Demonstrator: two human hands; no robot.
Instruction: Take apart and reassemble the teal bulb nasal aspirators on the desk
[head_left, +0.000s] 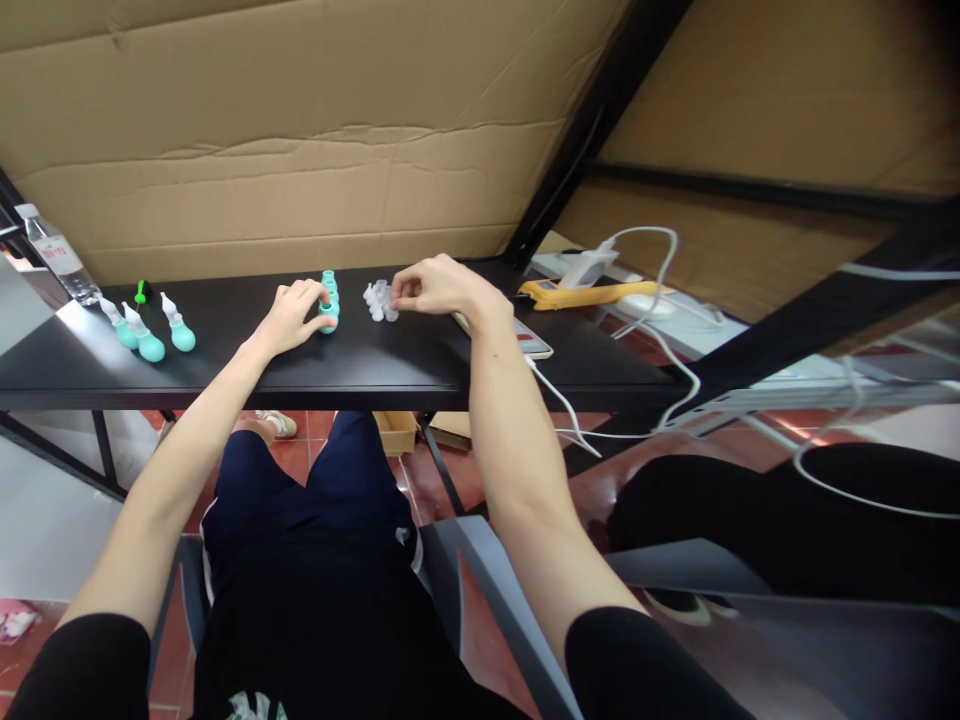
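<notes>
My left hand (294, 316) curves round the nearest teal rubber bulb (328, 318), thumb and fingers closed on it. Behind that bulb a short row of similar teal bulbs (329, 279) runs away from me. To their right lies a small cluster of clear plastic nozzles (376, 298). My right hand (424, 287) is at the cluster's right side, fingertips pinched on a clear nozzle (391, 306) that is partly hidden. On the left of the black table (247, 375) lie teal bulb nasal aspirators (181, 331) with clear nozzles fitted.
A water bottle (58, 255) and a bright green object (142, 292) are at the left. Past my right forearm lie a phone (534, 343), a yellow tool (577, 294) and white cables (667, 350). Cardboard (315, 140) walls the back; a black post (600, 120) slants at right.
</notes>
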